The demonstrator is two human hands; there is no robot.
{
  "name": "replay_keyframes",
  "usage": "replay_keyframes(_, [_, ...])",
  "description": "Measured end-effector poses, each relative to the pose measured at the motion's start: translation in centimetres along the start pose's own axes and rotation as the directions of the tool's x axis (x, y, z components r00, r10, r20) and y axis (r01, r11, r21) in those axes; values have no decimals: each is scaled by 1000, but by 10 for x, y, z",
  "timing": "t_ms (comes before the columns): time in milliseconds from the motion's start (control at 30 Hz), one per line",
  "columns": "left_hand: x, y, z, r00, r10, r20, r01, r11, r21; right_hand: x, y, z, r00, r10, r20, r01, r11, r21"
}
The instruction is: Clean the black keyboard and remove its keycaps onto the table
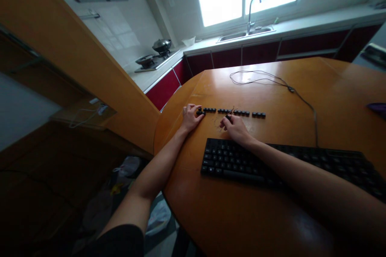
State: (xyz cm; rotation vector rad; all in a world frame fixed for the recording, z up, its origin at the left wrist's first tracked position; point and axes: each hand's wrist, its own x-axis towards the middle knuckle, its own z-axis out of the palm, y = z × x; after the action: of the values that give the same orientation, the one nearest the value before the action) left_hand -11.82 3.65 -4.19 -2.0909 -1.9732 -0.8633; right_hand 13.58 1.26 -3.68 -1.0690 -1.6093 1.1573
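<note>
My left hand [190, 118] rests on the wooden table [187, 160], its thumb and forefinger curled around a few loose black keycaps [200, 113] at the left end of a row. My right hand [237, 127] is closed on a small black piece with thin wires sticking up, which looks like a wire keycap puller [228, 117]. Just beyond it, more keycaps [258, 115] stand in short groups along a line. Below the hands lies a black keyboard [232, 160], partly covered by my right forearm; some of its keys are hidden.
The keyboard's cable [307, 102] runs back across the table and loops near the far edge. At the far right lies a purple item [376, 108]. Behind are a sink [232, 37] with a tap and a stove [158, 61] with pans. A wooden panel [99, 68] rises at left.
</note>
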Motion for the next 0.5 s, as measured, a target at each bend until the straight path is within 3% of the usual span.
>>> replay_keyframes(500, [0,1,-1,1000,-6,0,6,1000,-16,0,2,0,1000,-7,5,7,1000,1])
